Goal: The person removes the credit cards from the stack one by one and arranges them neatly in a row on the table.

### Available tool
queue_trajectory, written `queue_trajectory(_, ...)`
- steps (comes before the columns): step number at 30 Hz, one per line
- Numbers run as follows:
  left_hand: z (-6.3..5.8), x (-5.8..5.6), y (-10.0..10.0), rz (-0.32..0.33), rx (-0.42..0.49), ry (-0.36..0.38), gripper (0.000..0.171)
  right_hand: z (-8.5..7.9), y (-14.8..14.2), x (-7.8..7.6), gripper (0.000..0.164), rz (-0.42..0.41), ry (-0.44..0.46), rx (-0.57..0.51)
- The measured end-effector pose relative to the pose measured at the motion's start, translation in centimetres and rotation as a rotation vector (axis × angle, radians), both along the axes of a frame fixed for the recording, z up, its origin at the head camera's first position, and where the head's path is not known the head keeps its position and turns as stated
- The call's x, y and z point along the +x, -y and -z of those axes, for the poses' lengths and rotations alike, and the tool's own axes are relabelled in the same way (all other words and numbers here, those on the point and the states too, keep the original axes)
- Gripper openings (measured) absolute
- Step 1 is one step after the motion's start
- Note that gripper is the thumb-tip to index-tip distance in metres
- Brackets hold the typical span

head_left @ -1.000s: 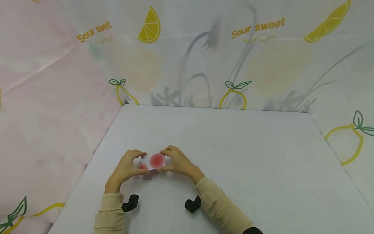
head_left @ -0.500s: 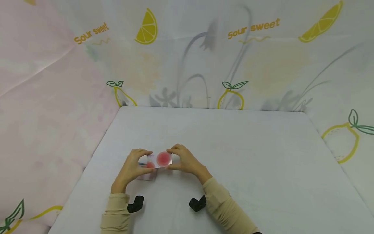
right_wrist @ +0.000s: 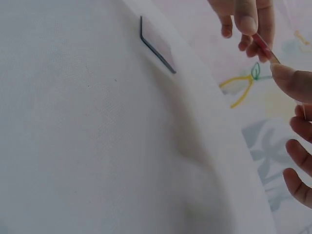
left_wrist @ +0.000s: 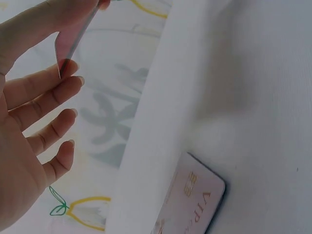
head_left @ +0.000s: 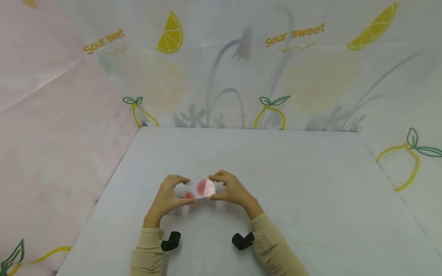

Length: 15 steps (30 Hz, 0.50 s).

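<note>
A small white card with pink-red circles (head_left: 200, 188) is held up over the table between both hands. My left hand (head_left: 166, 197) pinches its left end between thumb and fingers, and my right hand (head_left: 236, 190) pinches the right end. In the left wrist view the card appears nearly edge-on, with the other left fingers loosely curled below it. On the table under the left hand lies a pale pink card lettered VIP (left_wrist: 197, 195). Its dark edge shows in the right wrist view, and the left hand covers most of it in the head view.
The white table (head_left: 293, 184) reaches back to a cloth backdrop (head_left: 221, 69) printed with lemons. A pink cloth side (head_left: 62, 145) borders the left edge. Black wrist camera mounts (head_left: 171, 241) stick out inward from both sleeves.
Both hands have moved to the right together, carrying the circle-patterned card with them. The VIP card on the table stays put. The head view has turned slightly.
</note>
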State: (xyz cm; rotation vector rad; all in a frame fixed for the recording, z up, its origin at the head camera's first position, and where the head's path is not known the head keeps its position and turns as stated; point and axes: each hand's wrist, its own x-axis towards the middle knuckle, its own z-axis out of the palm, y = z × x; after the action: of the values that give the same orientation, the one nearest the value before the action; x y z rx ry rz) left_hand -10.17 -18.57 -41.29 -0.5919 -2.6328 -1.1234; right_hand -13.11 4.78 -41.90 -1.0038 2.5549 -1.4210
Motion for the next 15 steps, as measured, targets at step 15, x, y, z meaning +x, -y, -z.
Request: queue_trajectory(15,0.2,-0.7,-3.2,0.042,0.034,-0.010,0.054,-0.5,-3.5,0.5,0.055,0.053,-0.025,0.001)
